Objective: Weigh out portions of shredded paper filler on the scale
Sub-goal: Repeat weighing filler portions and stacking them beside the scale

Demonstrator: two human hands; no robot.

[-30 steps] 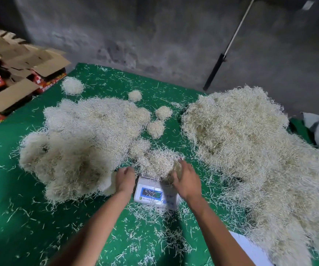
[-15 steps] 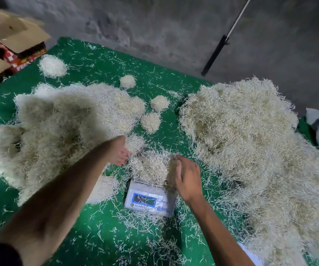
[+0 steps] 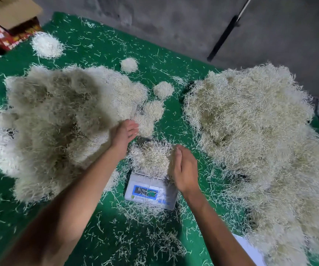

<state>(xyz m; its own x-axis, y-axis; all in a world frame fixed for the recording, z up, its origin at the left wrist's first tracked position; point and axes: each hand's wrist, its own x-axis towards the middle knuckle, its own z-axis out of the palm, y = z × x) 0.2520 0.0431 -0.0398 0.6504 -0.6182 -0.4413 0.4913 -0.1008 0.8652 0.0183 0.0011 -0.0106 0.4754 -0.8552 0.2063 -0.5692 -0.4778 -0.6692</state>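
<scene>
Looks well underway: several small weighed-out clumps already sit on the green bench behind the scale, and a fresh portion is on its platform now. Loads left though, with a big pile of shredded paper on the right. The filler is pale, thin, springy strands, shedding everywhere. Left hand hovers with relaxed straight fingers, holding nothing; right hand presses flat fingers against the portion's side.

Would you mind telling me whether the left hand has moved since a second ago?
Yes. The left hand has left the scale and reached away from the person, toward the small portions.
</scene>
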